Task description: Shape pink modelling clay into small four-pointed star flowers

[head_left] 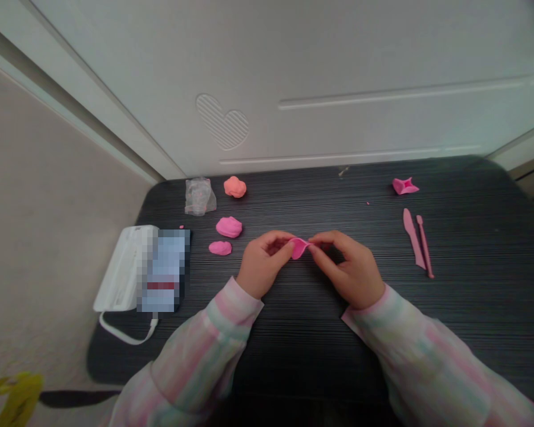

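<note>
A thin, flattened piece of pink modelling clay (298, 248) is held between my two hands above the middle of the dark table. My left hand (263, 264) pinches its left side between thumb and fingers. On the other side, the thumb and forefinger of my right hand (349, 267) grip its right edge, which is drawn to a point. Two pink clay lumps, a larger one (229, 226) and a smaller one (220, 248), lie left of my left hand. Behind them sits an orange clay lump (235, 187). A folded pink clay shape (404, 186) rests at the back right.
A pink plastic knife (413, 237) and a thin pink modelling stick (425, 246) lie on the right of the black table (293, 350). A crumpled clear bag (200, 196) is at the back left. Nearer stand a white power bank (125, 267) and a cabled phone (164, 270).
</note>
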`<control>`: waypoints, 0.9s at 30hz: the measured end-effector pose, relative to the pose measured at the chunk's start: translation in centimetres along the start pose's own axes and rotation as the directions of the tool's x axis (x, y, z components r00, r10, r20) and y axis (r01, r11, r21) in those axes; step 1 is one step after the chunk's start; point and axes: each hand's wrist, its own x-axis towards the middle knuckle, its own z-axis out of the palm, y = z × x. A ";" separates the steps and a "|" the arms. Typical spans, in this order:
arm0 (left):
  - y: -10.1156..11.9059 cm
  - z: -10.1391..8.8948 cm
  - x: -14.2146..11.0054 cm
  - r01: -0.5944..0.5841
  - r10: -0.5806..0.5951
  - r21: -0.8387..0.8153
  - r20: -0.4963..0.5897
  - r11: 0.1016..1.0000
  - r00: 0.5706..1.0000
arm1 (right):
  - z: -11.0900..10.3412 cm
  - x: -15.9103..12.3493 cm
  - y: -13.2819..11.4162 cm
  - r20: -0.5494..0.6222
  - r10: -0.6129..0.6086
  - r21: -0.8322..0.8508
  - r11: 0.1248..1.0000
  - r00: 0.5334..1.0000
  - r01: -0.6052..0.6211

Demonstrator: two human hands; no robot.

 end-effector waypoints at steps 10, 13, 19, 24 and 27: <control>-0.3 0.1 0.2 0.042 -0.043 -0.012 -0.027 0.999 0.999 | 0.5 -0.1 0.6 0.025 0.113 0.169 0.979 0.993 -0.116; -0.4 0.1 0.2 0.069 -0.071 -0.042 -0.062 0.997 0.995 | 0.6 -0.2 0.4 0.036 0.089 0.148 0.985 0.995 -0.093; -0.1 0.5 -0.2 0.103 -0.099 -0.133 0.035 0.986 0.994 | 0.9 -0.2 -0.2 0.065 0.082 0.097 0.991 0.995 -0.088; -0.1 0.7 -0.7 0.114 -0.083 -0.199 0.157 0.973 0.984 | 0.6 -0.1 -0.1 0.042 0.159 0.138 0.977 0.986 -0.163; -0.4 0.1 -0.5 0.047 -0.003 -0.217 0.198 0.975 0.980 | 0.3 -0.1 0.0 0.072 0.196 0.171 0.964 0.978 -0.205</control>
